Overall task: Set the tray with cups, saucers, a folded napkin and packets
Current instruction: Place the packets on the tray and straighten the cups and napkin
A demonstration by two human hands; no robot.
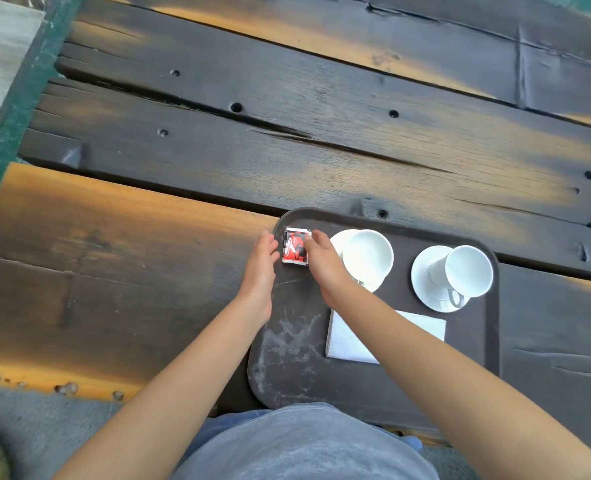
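A dark brown tray [477, 358] lies on the wooden table. On it stand two white cups on saucers, the left cup [368, 255] and the right cup [467, 271]. A folded white napkin [349, 341] lies in front of them, partly under my right forearm. Red, black and white packets [294, 250] lie in the tray's far left corner. My right hand [323, 263] touches the packets' right edge with its fingertips. My left hand [261, 268] hovers at their left side with fingers nearly straight, at the tray's rim.
The table [287, 133] is made of dark, worn planks with gaps and screw holes. Its left end [13, 109] has a green edge. Grey ground shows below the near edge at left.
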